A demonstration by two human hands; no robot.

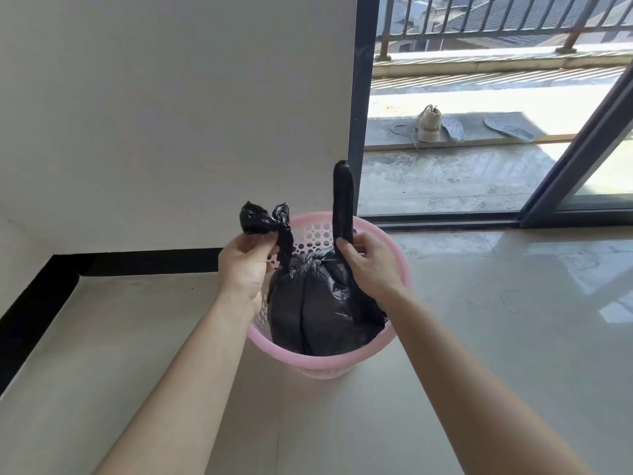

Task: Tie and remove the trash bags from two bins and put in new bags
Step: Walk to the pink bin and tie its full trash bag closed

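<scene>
A full black trash bag (318,310) sits inside a pink perforated plastic bin (329,363) on the tiled floor. The bag's mouth is gathered into two ears above the bin. My left hand (245,265) pinches the crumpled left ear (262,217), whose end sticks up past my fingers. My right hand (368,265) grips the right ear (342,200), which is twisted into a stiff strip standing straight up. Both hands hover over the bin's opening, a little apart.
A white wall (171,114) with a black skirting board stands just behind the bin. To the right, a sliding glass door (582,159) is open onto a balcony holding a shoe (428,126) and two insoles. Glossy floor tiles (513,320) stretch to the right and front.
</scene>
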